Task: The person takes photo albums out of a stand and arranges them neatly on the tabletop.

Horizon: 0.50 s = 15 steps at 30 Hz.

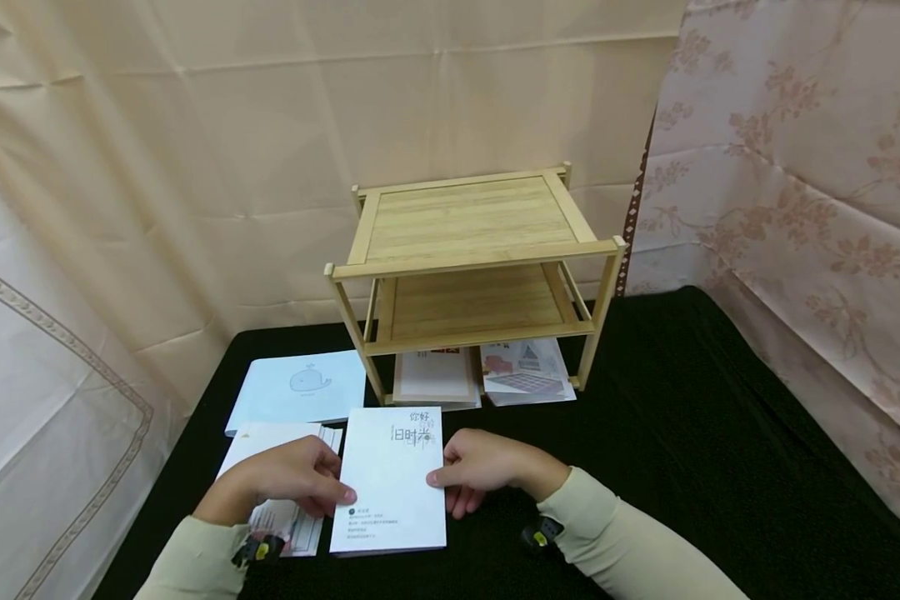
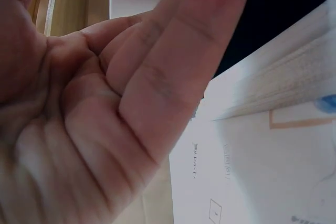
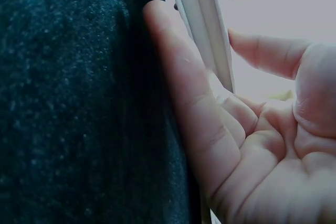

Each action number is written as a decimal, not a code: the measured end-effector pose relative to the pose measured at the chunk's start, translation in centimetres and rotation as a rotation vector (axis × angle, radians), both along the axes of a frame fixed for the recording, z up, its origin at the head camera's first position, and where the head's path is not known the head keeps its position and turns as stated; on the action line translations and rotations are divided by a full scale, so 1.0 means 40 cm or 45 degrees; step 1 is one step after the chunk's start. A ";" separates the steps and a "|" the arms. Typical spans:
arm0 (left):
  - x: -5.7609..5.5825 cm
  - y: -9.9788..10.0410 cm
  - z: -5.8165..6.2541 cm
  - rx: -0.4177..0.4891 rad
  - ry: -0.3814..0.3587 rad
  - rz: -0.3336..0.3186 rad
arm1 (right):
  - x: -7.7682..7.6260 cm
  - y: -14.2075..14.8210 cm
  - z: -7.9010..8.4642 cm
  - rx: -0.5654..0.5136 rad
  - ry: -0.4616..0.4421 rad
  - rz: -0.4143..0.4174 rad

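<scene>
A white book (image 1: 393,479) with Chinese lettering on its cover is held between both hands in the head view, over the dark cloth. My left hand (image 1: 288,477) pinches its left edge, thumb on the cover. My right hand (image 1: 491,462) grips the opposite edge; its thumb lies on the cover and its fingers are bent beneath. The right wrist view shows the book's page edges (image 3: 202,30) between thumb and fingers. Under my left forearm lie white printed books (image 1: 303,533), partly hidden. Fingers of the left hand (image 2: 152,72) cover much of the left wrist view.
A two-tier wooden rack (image 1: 472,221) stands behind the book. Beneath its lower shelf lie a pale book (image 1: 433,379) and an illustrated book (image 1: 528,371). A light blue whale book (image 1: 300,385) lies at the left. Black cloth (image 1: 690,433) covers the table; curtains surround it.
</scene>
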<state>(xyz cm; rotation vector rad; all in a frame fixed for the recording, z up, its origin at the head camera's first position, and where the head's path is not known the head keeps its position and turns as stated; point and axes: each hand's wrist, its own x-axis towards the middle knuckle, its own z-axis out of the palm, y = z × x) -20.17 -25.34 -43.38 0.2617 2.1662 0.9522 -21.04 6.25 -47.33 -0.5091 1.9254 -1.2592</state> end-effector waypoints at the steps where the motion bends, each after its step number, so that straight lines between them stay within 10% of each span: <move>1: 0.000 0.000 -0.001 -0.004 0.002 -0.004 | 0.001 -0.001 -0.001 -0.002 0.004 0.001; 15: -0.004 0.000 -0.002 -0.063 0.069 0.000 | 0.009 -0.017 -0.026 0.095 0.120 -0.017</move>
